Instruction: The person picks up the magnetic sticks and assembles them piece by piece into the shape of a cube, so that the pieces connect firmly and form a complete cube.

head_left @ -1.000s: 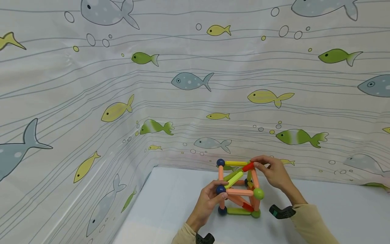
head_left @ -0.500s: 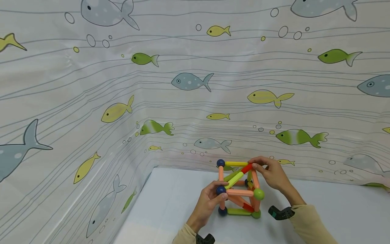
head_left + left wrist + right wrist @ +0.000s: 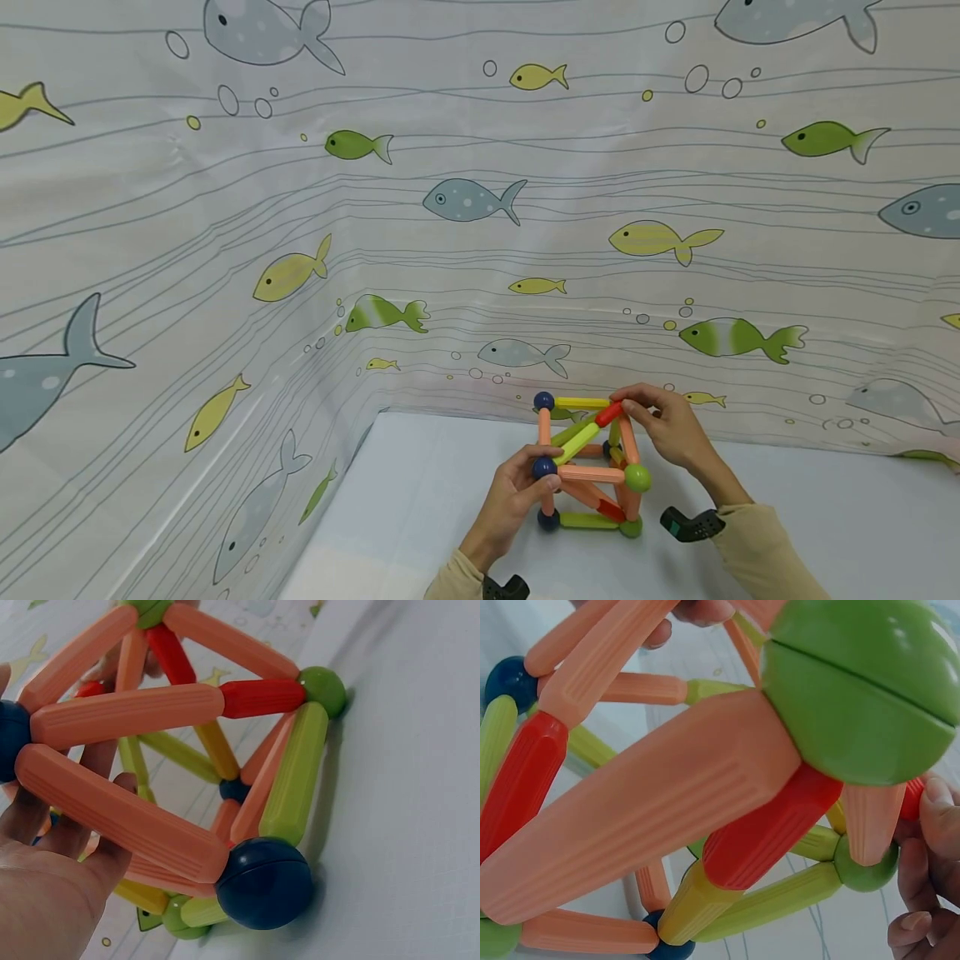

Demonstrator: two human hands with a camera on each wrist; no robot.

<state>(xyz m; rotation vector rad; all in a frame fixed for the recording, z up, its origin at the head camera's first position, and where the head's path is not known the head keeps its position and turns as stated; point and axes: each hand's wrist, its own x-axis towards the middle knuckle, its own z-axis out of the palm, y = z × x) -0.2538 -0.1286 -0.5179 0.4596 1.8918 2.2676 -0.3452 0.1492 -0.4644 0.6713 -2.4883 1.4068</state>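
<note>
A cube-like frame of magnetic sticks and balls [image 3: 592,474] stands on the white table. My left hand [image 3: 504,500] grips its near upper-left corner, fingers and thumb about the dark blue ball [image 3: 543,468]. From that corner a yellow-green stick [image 3: 577,444] runs diagonally across the top and meets a short red stick [image 3: 610,414]. At the far upper-right corner my right hand [image 3: 672,427] pinches the red stick's outer end. Its fingertips hide the corner in the head view; the right wrist view shows a green ball [image 3: 866,864] beside them.
The white table [image 3: 405,492] extends to both sides of the frame. Behind and to the left rises a fish-printed sheet [image 3: 450,267], close to the frame's far side. Black wrist devices sit on both forearms, the right one [image 3: 692,524] near the frame.
Over the last second the red stick has swung into line with the yellow-green diagonal stick, and my right hand has shifted slightly left. My left hand and the rest of the frame look unchanged.
</note>
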